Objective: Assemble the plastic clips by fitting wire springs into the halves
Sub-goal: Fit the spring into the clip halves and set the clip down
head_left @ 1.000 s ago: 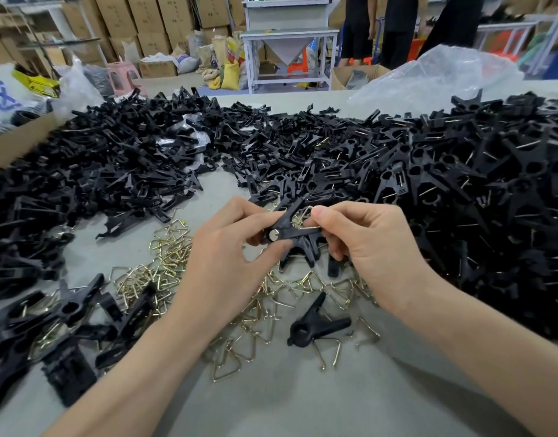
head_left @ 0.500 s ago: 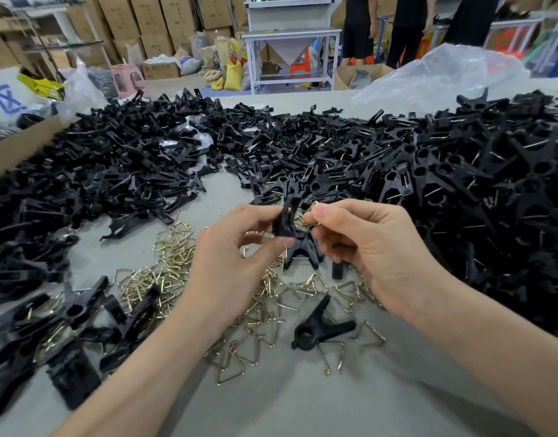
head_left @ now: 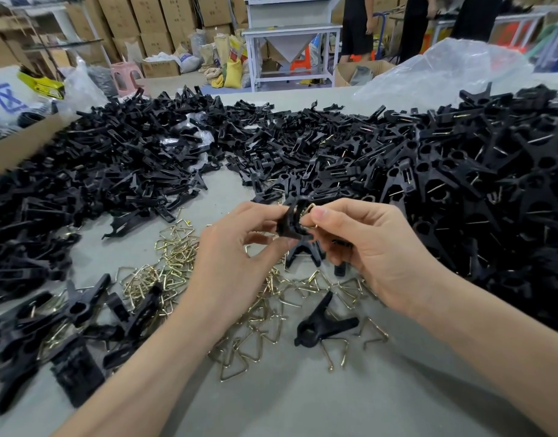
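Note:
Above the middle of the table my left hand [head_left: 236, 263] pinches a black plastic clip [head_left: 290, 220] between thumb and fingers, held upright. My right hand [head_left: 369, 250] meets it from the right and pinches a brass wire spring [head_left: 310, 210] against the clip's top. Under both hands loose brass wire springs [head_left: 265, 310] are scattered on the grey table [head_left: 303, 398]. One black clip [head_left: 322, 326] lies alone on the springs near my right wrist.
Unassembled black clip halves [head_left: 120, 165] are heaped at the left and back. Assembled clips [head_left: 492, 190] fill the right side. More clips [head_left: 66, 335] lie at the near left. A clear plastic bag [head_left: 445, 74] sits at the back right; people stand beyond the table.
The clip in my hands has turned from lying sideways to standing upright. My right fingers now press a brass spring at its top. Both hands stayed in the same place.

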`<action>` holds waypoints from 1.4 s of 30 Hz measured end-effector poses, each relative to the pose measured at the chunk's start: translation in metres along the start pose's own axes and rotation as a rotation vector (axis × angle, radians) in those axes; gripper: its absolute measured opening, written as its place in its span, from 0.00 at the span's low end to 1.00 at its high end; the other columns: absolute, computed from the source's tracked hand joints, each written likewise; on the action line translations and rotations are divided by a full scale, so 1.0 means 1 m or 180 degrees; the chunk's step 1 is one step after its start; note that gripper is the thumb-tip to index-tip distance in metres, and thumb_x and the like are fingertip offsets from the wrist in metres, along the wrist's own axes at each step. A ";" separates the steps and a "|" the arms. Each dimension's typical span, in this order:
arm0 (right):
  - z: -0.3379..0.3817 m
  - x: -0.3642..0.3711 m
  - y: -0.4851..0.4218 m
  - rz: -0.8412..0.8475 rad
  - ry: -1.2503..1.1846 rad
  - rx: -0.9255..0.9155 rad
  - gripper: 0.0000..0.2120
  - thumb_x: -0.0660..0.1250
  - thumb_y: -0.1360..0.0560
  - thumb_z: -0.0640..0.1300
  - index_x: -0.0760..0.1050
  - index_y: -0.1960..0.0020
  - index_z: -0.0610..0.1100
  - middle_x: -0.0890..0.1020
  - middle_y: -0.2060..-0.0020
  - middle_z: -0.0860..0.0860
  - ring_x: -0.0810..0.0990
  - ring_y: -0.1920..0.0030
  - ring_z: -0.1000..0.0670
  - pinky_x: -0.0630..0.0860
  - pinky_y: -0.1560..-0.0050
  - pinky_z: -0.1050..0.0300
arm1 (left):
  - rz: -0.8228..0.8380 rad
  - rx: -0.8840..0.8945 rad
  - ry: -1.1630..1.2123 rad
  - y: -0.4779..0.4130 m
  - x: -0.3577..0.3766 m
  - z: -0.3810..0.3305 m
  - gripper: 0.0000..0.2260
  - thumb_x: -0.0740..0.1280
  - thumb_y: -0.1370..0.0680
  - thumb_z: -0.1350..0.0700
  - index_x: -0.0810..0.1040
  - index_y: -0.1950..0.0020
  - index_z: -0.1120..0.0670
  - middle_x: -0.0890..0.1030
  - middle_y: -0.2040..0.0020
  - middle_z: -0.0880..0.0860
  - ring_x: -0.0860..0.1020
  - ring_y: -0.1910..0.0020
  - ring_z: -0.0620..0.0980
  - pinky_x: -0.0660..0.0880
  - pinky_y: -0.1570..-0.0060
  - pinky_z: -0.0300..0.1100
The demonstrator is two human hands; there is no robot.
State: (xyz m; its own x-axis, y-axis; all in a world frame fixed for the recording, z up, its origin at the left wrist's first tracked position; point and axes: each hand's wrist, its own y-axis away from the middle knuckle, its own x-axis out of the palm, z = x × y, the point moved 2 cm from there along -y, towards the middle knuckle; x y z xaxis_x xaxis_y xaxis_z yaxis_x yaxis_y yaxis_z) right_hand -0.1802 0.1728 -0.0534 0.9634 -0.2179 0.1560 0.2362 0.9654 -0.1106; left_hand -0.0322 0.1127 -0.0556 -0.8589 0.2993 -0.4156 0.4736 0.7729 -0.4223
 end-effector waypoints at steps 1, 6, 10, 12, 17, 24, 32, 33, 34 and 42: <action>0.000 0.000 0.000 0.0018 -0.0001 -0.0011 0.08 0.69 0.35 0.46 0.83 0.62 0.42 0.80 0.72 0.52 0.73 0.69 0.55 0.70 0.71 0.65 | -0.0005 -0.0009 0.0008 0.000 0.000 0.000 0.17 0.74 0.29 0.63 0.80 0.51 0.40 0.83 0.53 0.42 0.80 0.52 0.40 0.74 0.52 0.29; 0.001 0.000 0.000 0.0084 -0.0054 -0.0087 0.09 0.68 0.33 0.46 0.82 0.60 0.41 0.79 0.72 0.52 0.73 0.68 0.54 0.70 0.70 0.64 | 0.0003 -0.0094 0.0024 0.000 0.000 -0.001 0.17 0.74 0.29 0.62 0.80 0.51 0.41 0.83 0.53 0.41 0.80 0.52 0.40 0.74 0.52 0.30; 0.001 -0.001 0.000 0.0105 -0.0211 -0.0073 0.09 0.67 0.32 0.46 0.81 0.61 0.41 0.79 0.71 0.52 0.73 0.67 0.53 0.71 0.69 0.64 | 0.0013 -0.0201 0.0027 0.000 0.001 0.000 0.15 0.74 0.28 0.61 0.81 0.50 0.42 0.83 0.53 0.42 0.80 0.52 0.40 0.75 0.51 0.31; 0.000 -0.001 0.000 0.0097 -0.0271 -0.0041 0.08 0.67 0.32 0.46 0.82 0.62 0.42 0.80 0.70 0.51 0.74 0.67 0.54 0.72 0.68 0.64 | 0.0009 -0.0249 0.0048 0.000 0.002 0.001 0.14 0.74 0.28 0.61 0.81 0.49 0.44 0.83 0.53 0.44 0.80 0.53 0.41 0.75 0.51 0.32; 0.000 -0.001 -0.001 0.0087 -0.0324 0.0033 0.08 0.67 0.32 0.47 0.82 0.65 0.44 0.79 0.71 0.51 0.74 0.68 0.55 0.72 0.67 0.64 | 0.0010 -0.0208 0.0041 0.000 0.002 0.000 0.17 0.74 0.28 0.63 0.79 0.52 0.40 0.83 0.54 0.45 0.79 0.54 0.40 0.73 0.53 0.28; -0.001 -0.002 -0.002 0.0166 -0.0407 0.0043 0.08 0.67 0.32 0.47 0.82 0.66 0.45 0.78 0.71 0.51 0.74 0.69 0.55 0.72 0.67 0.63 | 0.0002 -0.0193 0.0038 0.000 0.002 -0.002 0.17 0.74 0.29 0.63 0.78 0.54 0.39 0.83 0.55 0.45 0.79 0.56 0.39 0.73 0.55 0.27; -0.002 -0.003 -0.002 0.0113 -0.0300 0.0003 0.08 0.67 0.33 0.47 0.82 0.66 0.45 0.77 0.71 0.51 0.73 0.68 0.54 0.72 0.67 0.64 | 0.0080 -0.0154 -0.0078 0.000 0.003 -0.002 0.16 0.74 0.28 0.63 0.79 0.52 0.41 0.82 0.54 0.45 0.78 0.55 0.41 0.73 0.56 0.27; -0.002 -0.003 -0.002 0.0122 -0.0297 0.0009 0.08 0.67 0.32 0.46 0.82 0.66 0.45 0.77 0.72 0.51 0.73 0.69 0.54 0.72 0.67 0.64 | 0.0079 -0.0130 -0.0112 0.001 0.002 -0.002 0.16 0.74 0.28 0.63 0.79 0.52 0.41 0.82 0.54 0.44 0.78 0.54 0.41 0.72 0.56 0.26; -0.003 -0.003 -0.003 0.0132 -0.0294 0.0013 0.08 0.67 0.32 0.46 0.82 0.66 0.45 0.77 0.72 0.51 0.73 0.69 0.54 0.71 0.67 0.63 | 0.0079 -0.0106 -0.0144 0.001 0.002 -0.003 0.16 0.74 0.28 0.63 0.79 0.52 0.41 0.82 0.54 0.44 0.78 0.54 0.41 0.72 0.55 0.26; -0.006 -0.005 -0.005 0.0108 -0.0097 0.0018 0.08 0.67 0.32 0.47 0.82 0.65 0.45 0.71 0.75 0.51 0.69 0.71 0.52 0.68 0.67 0.61 | 0.0172 0.0019 -0.0409 0.000 0.004 0.002 0.13 0.75 0.29 0.61 0.83 0.48 0.49 0.80 0.55 0.44 0.77 0.55 0.41 0.72 0.55 0.27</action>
State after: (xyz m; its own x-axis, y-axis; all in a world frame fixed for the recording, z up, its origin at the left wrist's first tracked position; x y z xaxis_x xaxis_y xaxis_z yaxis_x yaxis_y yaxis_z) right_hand -0.1855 0.1686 -0.0591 0.9665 -0.1807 0.1823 0.2028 0.9730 -0.1107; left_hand -0.0355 0.1126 -0.0589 -0.8003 0.2660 -0.5374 0.5200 0.7541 -0.4012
